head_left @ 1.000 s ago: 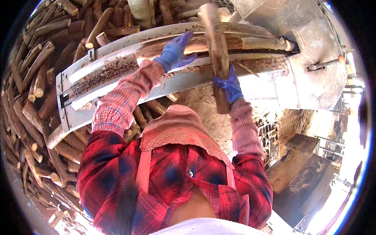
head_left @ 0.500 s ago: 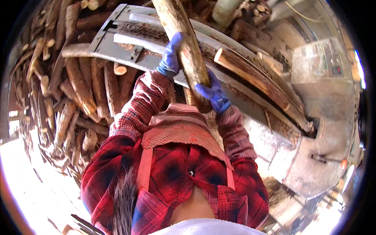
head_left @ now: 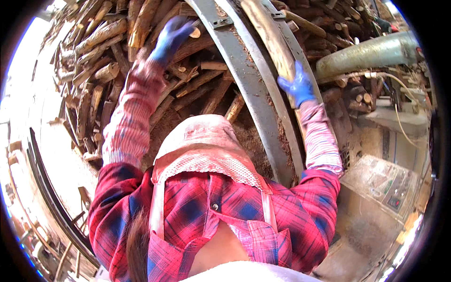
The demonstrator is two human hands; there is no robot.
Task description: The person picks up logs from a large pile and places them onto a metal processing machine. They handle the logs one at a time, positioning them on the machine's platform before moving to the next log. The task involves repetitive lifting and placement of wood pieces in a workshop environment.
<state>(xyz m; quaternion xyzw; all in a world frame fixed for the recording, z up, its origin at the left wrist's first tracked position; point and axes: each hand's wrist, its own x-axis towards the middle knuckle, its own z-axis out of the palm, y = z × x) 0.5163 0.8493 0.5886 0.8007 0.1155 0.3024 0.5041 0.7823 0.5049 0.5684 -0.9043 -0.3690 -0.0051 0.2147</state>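
While the right hand (head_left: 299, 86) lies loosely open on the log (head_left: 269, 35), thumb spread, the left hand (head_left: 170, 40) reaches fingers-wide over the woodpile (head_left: 101, 36), apparently holding nothing. Lying lengthwise in the metal trough (head_left: 250, 87), the log looks stiff, fairly heavy and hard to damage — best gripped two-handed, around its middle. Bark scraps (head_left: 283, 140) also litter the trough.

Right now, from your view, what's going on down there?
A person in blue gloves has their right hand on a log that lies lengthwise along a curved metal trough. The left hand is spread over the log pile beside it, near a cut end; whether it touches any wood is unclear.
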